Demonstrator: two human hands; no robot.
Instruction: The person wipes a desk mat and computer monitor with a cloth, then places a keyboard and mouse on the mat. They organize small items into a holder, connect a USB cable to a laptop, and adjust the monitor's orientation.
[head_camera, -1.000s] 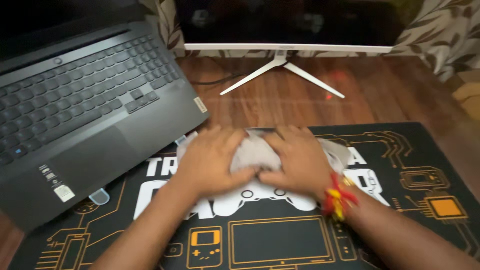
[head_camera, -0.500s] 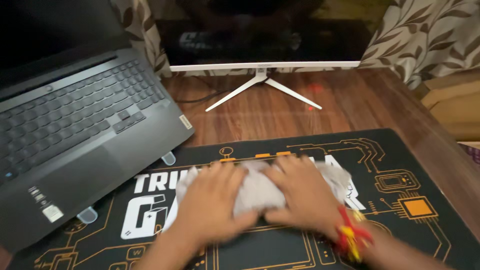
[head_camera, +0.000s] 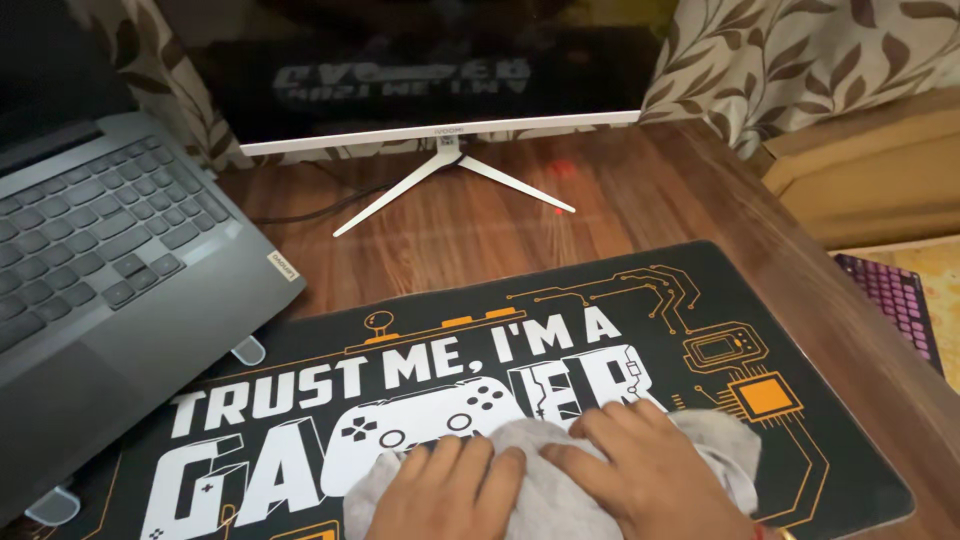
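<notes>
Both hands press flat on a crumpled grey cloth (head_camera: 545, 490) at the near edge of a black desk mat (head_camera: 620, 330) printed with white and orange graphics. My left hand (head_camera: 450, 490) covers the cloth's left part, fingers spread and pointing away from me. My right hand (head_camera: 645, 470) lies on its right part, with a red and yellow thread at the wrist. The cloth's right corner (head_camera: 735, 450) sticks out past my right hand.
A grey open laptop (head_camera: 110, 280) stands on small clear feet at the left, overlapping the mat. A white-framed monitor (head_camera: 440, 80) on a white V-shaped stand (head_camera: 450, 175) sits at the back of the wooden desk (head_camera: 640, 200). Leaf-patterned curtains hang behind.
Both hands have slid the cloth toward me, from the middle of the mat to its near edge. The view has shifted, and more of the mat's print shows.
</notes>
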